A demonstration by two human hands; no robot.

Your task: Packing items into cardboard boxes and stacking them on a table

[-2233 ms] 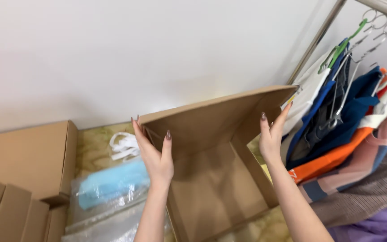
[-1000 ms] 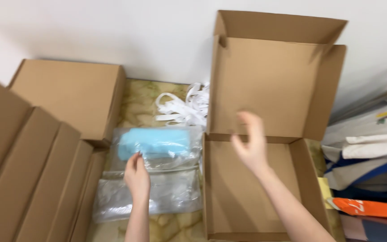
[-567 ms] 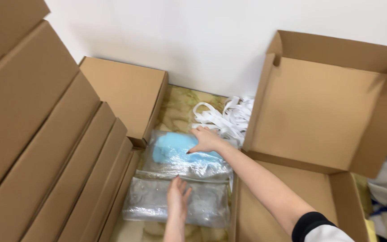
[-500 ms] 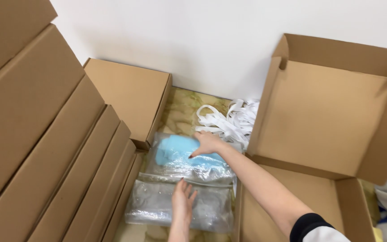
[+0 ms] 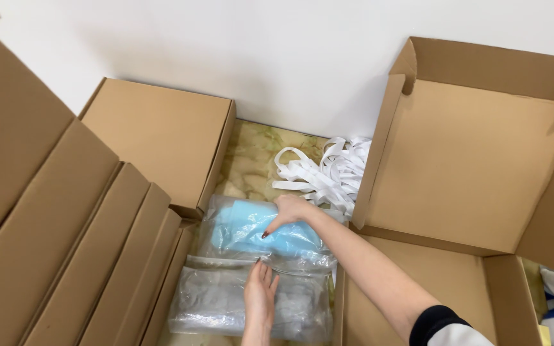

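- Light-blue folded item in a clear plastic bag [image 5: 261, 232]: lies on the floor between closed cardboard boxes [image 5: 155, 144] and open box [image 5: 476, 192].
- Right hand [image 5: 288, 211]: grasping the bag's top.
- Left hand [image 5: 261, 296]: flat, released, on grey bagged item [image 5: 213, 301].

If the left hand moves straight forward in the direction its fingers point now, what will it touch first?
The left hand lies flat on the clear bag of grey fabric, fingers pointing up the picture. Straight on, it would probably first meet the clear bag with the light blue item, which the right hand grips.
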